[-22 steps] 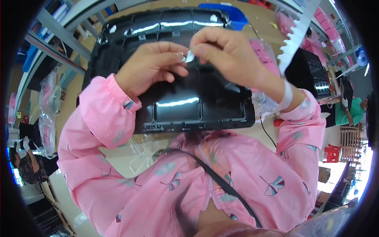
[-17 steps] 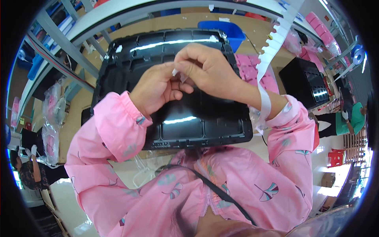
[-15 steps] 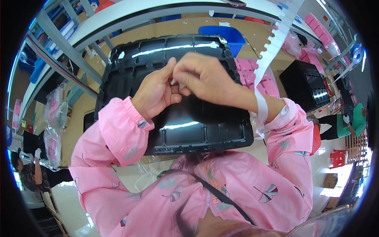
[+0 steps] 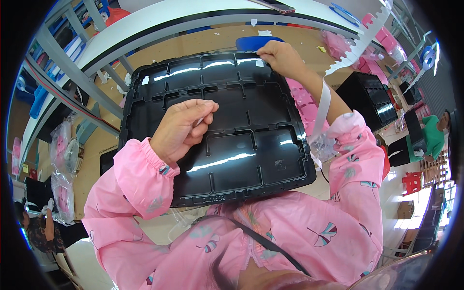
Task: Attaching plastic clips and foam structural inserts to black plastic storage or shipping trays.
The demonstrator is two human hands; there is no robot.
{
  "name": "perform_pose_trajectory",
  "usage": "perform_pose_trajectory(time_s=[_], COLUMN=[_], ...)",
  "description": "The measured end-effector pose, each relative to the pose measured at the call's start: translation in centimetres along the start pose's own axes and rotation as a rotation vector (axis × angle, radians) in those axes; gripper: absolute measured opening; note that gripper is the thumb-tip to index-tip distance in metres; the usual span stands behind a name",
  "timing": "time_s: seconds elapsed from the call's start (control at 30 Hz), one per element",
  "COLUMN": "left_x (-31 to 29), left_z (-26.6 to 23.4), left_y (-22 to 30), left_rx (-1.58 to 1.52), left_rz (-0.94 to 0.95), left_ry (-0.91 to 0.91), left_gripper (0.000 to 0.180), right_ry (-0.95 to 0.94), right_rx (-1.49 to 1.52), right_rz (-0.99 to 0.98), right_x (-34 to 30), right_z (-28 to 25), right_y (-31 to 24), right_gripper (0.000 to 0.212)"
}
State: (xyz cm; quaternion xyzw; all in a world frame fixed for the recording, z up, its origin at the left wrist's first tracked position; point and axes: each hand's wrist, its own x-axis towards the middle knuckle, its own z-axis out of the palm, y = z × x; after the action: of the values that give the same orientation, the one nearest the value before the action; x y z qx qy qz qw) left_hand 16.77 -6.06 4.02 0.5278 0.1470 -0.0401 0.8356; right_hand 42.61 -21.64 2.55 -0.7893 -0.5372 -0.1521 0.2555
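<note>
A black plastic tray (image 4: 227,113) with raised ribs lies in front of me. Over its left middle, my left hand (image 4: 183,128) is closed, thumb pressed to the fingers around a tiny pale bit that I cannot identify. My right hand (image 4: 282,57) reaches to the tray's far right corner, fingers bent and pinched together at the rim; what they grip is hidden. Beside those fingers a small white sticker (image 4: 259,63) sits on the tray, and another white sticker (image 4: 145,80) marks the far left corner. A white notched paper strip (image 4: 357,48) hangs down past my right forearm.
A blue bin (image 4: 246,43) stands behind the tray's far edge. Pink packs (image 4: 302,99) and a stack of black trays (image 4: 368,99) are to the right. Grey metal posts (image 4: 104,92) rise at left. Two people work farther off, one in a green top (image 4: 433,137).
My hands have parted. The right one moved away from me to the tray's far right corner, while the left stayed over the tray and curled closed. The paper strip shifted right.
</note>
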Motion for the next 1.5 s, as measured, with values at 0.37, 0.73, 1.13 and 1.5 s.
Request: perform_pose_trajectory(time_s=[0.37, 0.73, 1.13, 1.5], left_x=[-0.7, -0.6, -0.7, -0.6], left_z=[-0.6, -0.5, -0.5, -0.6], left_y=[0.1, 0.0, -0.1, -0.2], left_rx=[0.098, 0.170, 0.163, 0.208], left_rz=[-0.008, 0.003, 0.002, -0.003], left_ry=[-0.014, -0.055, -0.068, -0.065], left_gripper=[0.020, 0.018, 0.017, 0.017], right_ry=[-0.328, -0.409, -0.327, -0.366], right_rx=[-0.160, -0.278, -0.285, -0.154], right_rz=[0.180, 0.103, -0.108, 0.037], right_x=[3.0, 3.6, 1.2, 1.9], right_z=[1.0, 0.8, 0.3, 0.6], right_y=[1.5, 1.2, 1.0, 1.7], right_gripper=[0.014, 0.007, 0.010, 0.011])
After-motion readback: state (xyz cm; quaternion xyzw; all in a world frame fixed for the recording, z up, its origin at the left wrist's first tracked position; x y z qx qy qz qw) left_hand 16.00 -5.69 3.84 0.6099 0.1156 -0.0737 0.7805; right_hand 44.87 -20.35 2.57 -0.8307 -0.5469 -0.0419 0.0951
